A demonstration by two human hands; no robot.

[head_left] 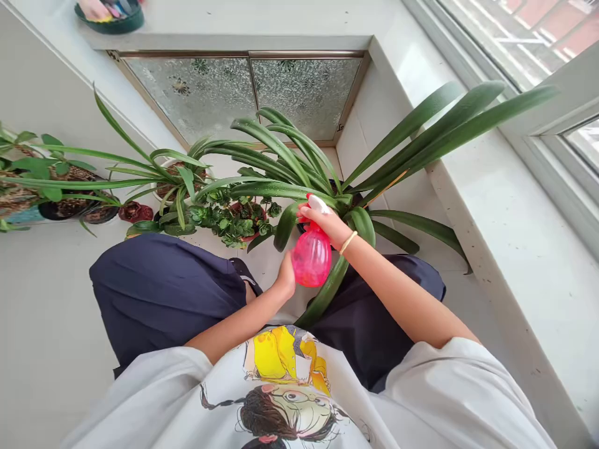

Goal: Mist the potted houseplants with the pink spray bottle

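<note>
A pink translucent spray bottle (311, 257) with a white nozzle hangs just over my lap. My right hand (327, 223) is wrapped round its neck and trigger, a thin gold bangle on the wrist. My left hand (285, 279) rests against the bottle's left side, its fingers hidden behind it. The nozzle points at a big plant with long strap-shaped green leaves (299, 168) in a dark pot right in front of me. A small leafy plant in a red pot (241, 219) stands just left of it.
More potted plants (70, 187) line the white floor to the left. A frosted glass panel (243, 93) is ahead, a white sill (515, 237) and a window at right. A green dish (110, 15) sits on the far ledge. My dark trousers (163, 293) fill the foreground.
</note>
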